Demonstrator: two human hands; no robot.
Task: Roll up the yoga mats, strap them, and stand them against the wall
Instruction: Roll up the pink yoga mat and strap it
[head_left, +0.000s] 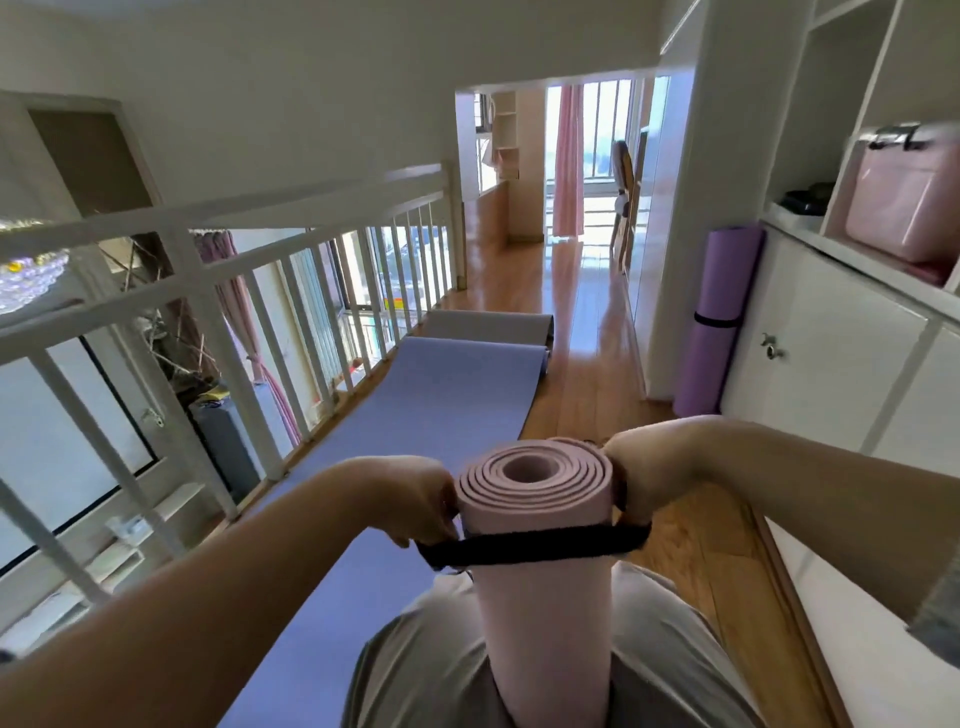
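Observation:
A rolled pink yoga mat (545, 597) stands upright between my knees, its spiral end facing up. A black strap (530, 545) loops around it just below the top. My left hand (415, 501) grips the strap's left end beside the roll. On the other side, my right hand (639, 478) holds the strap's right end against the mat. A blue-purple mat (415, 415) lies unrolled on the floor ahead, with a grey mat (488, 325) flat beyond it. A rolled purple mat (719, 322) with a black strap leans upright against the white cabinet.
A white railing (249, 270) runs along the left over an open drop. White cabinets (831, 353) and shelves line the right, with a pink case (904, 202) on a shelf. The wooden floor (587, 312) leads to a doorway with pink curtains.

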